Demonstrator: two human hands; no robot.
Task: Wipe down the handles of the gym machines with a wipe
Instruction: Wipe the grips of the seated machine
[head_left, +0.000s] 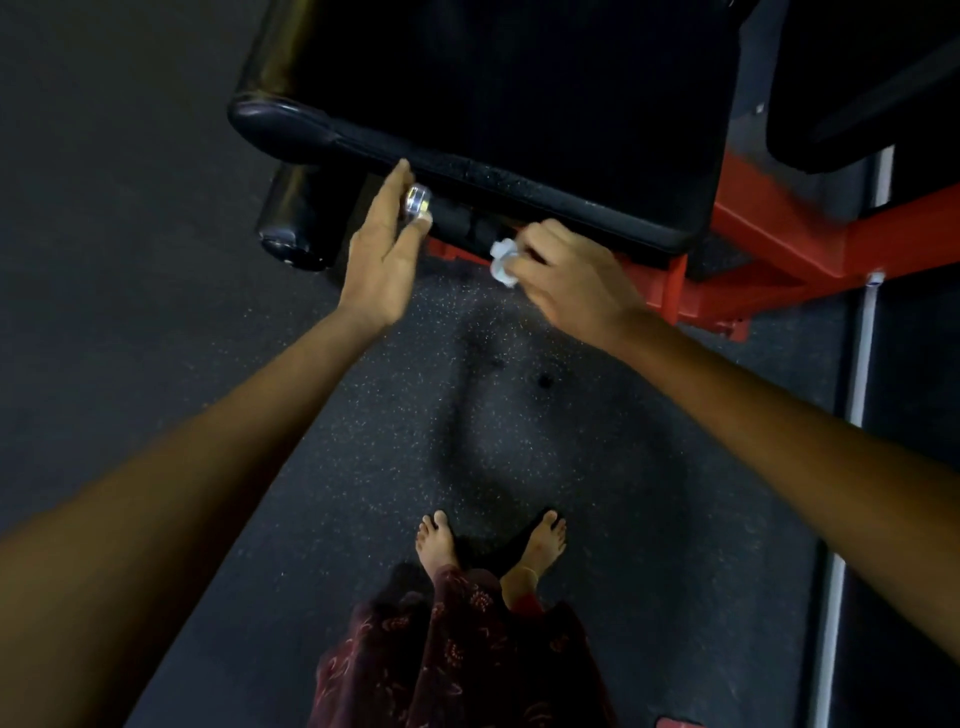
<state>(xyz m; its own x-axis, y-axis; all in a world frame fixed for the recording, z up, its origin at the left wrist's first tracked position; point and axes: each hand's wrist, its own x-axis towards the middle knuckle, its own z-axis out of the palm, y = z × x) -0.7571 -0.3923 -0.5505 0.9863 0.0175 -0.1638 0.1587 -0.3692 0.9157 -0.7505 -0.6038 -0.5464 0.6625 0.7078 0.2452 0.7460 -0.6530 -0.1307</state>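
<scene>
A black handle with a shiny chrome end cap sticks out under the black padded seat of a gym machine. My left hand has straight fingers held against the chrome cap, thumb beside it. My right hand grips a crumpled white wipe and presses it to the handle's right part, just under the seat's front edge. How far the handle runs under the seat is hidden.
The machine's red steel frame runs to the right along the floor. A black roller pad sits left of the handle. The speckled black rubber floor lies below, with my bare feet on it. A white line marks the right side.
</scene>
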